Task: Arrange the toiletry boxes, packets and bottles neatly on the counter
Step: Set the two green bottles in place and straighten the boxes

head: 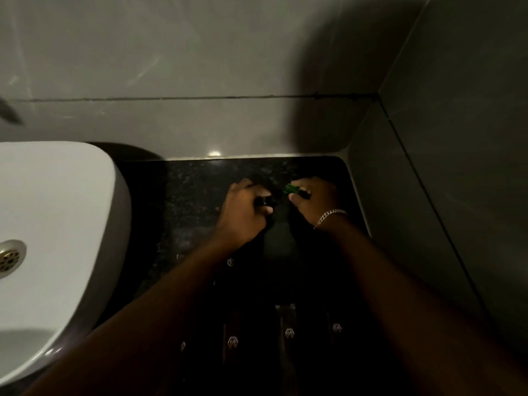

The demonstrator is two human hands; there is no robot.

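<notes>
While both arms reach forward, left hand [243,212] gripping dark bottle [265,202], right hand [313,202] pinching green-capped bottle [291,189]

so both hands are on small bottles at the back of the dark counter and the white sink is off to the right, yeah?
Not quite: the head view shows the white sink on the left. The left hand and right hand do grip small bottles on the dark counter.

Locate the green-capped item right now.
In the head view, the green-capped item is in the right hand's grip at the back of the dark counter, right of the left hand, near the corner wall.
</notes>
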